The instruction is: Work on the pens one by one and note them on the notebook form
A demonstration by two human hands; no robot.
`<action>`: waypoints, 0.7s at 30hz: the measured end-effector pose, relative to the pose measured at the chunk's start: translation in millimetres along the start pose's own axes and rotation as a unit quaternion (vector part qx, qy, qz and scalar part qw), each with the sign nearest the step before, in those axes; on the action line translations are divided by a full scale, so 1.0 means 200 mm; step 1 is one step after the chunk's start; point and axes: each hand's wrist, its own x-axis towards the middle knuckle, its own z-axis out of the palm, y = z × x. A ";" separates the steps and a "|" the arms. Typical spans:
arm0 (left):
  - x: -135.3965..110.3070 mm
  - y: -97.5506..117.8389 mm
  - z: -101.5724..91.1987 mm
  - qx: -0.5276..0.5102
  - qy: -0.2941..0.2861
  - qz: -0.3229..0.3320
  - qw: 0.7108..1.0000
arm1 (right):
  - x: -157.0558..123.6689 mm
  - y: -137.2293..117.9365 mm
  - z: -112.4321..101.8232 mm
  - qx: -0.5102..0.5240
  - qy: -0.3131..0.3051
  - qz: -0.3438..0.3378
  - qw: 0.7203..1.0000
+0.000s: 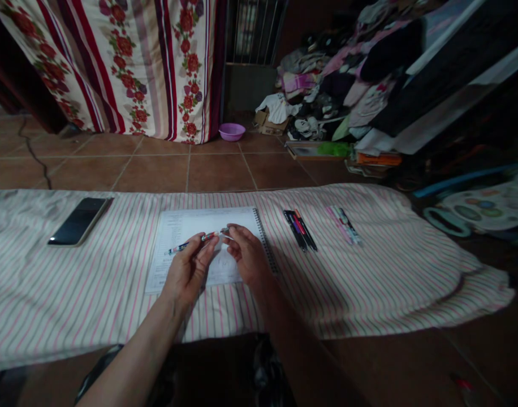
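Note:
My left hand [191, 264] grips a slim patterned pen [178, 247] that lies slantwise across its fingers, higher at the right. At the pen's right end, the thumb and fingertips of my right hand [247, 253] are pinched together on its tip; whether a separate cap is there is too small to tell. Both hands are above a spiral notebook [165, 232], which lies open at a page with print and handwriting, its coil on the right. Part of that page is hidden under my hands.
On the striped cloth [369, 282] lie several dark pens [300, 230], several pale patterned pens [344, 225] and a phone [78, 221] at the left. Beyond are a tiled floor [157, 169], a purple basin [232, 131], a floral curtain [149, 68] and piled clothes [339, 85].

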 end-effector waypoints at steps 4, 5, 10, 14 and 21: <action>0.00 0.00 -0.01 0.004 -0.002 0.002 1.000 | 0.00 0.00 0.00 -0.003 0.004 -0.006 1.000; 0.00 0.00 -0.01 0.002 -0.002 0.002 1.000 | 0.00 0.00 0.00 -0.007 0.005 -0.010 1.000; 0.01 0.01 0.00 -0.003 0.004 0.000 1.000 | 0.00 0.00 -0.01 -0.029 0.004 -0.018 0.999; 0.01 0.00 0.00 -0.003 0.003 0.010 1.000 | -0.01 0.00 0.00 -0.033 0.004 -0.020 0.999; 0.01 0.01 0.00 -0.006 0.012 0.005 1.000 | 0.00 -0.01 0.00 -0.033 0.014 -0.019 0.999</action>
